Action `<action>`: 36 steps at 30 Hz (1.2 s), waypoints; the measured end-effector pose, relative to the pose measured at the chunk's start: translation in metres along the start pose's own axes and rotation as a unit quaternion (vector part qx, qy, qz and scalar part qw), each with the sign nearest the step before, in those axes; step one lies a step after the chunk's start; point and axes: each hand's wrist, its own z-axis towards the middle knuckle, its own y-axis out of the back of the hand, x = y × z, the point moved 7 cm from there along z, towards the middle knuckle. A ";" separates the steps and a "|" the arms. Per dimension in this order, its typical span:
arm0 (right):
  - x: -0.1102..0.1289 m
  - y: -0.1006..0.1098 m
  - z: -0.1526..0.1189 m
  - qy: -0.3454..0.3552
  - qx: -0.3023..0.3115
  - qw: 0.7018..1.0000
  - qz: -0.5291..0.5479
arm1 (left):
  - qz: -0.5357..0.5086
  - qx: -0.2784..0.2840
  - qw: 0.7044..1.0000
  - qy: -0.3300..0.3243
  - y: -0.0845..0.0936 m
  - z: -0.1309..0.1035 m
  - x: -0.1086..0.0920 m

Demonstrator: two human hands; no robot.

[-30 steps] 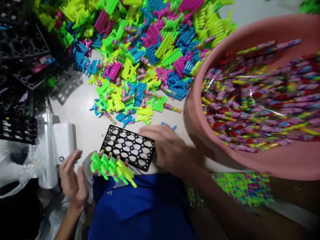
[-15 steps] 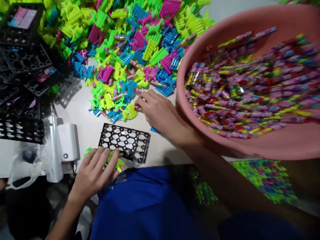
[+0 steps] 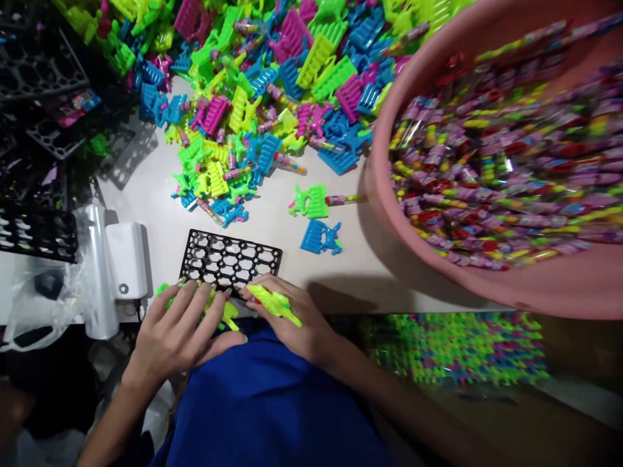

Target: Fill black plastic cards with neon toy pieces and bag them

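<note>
A black tray (image 3: 236,239) full of round openings lies at the table's front edge. My left hand (image 3: 178,324) is curled over its near left edge; bright yellow-green plastic toys (image 3: 228,316) poke out under the fingers. By the tray's near right corner, my right hand (image 3: 299,321) grips a yellow-green animal-shaped toy (image 3: 275,301); a bit of red shows at its fingers, mostly hidden. Beyond it on the table are a green toy (image 3: 311,201) with a candy-filled tube (image 3: 343,200) at its end, and a blue toy (image 3: 321,237).
A large pink basin (image 3: 384,162) of wrapped candy tubes (image 3: 467,188) stands on the right. Coloured toys (image 3: 292,78) are heaped across the back. At left are stacked black trays (image 3: 34,71), a white power bank (image 3: 126,259) and a clear plastic roll (image 3: 100,279).
My right hand has come back from the toy pile to the tray, bringing a yellow-green toy. My left hand keeps its place. The green and blue toys it was covering now show.
</note>
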 end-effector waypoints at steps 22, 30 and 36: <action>0.003 -0.025 -0.003 0.160 0.194 0.941 -0.224 | -0.017 0.011 1.000 0.021 0.000 0.000 -0.009; -0.009 0.080 0.035 -0.023 -0.084 0.879 -0.469 | -0.016 -0.011 0.999 0.026 0.000 0.000 -0.001; -0.030 0.104 0.047 -0.132 -0.138 0.814 -0.549 | -0.014 -0.016 1.000 0.022 0.002 0.003 -0.003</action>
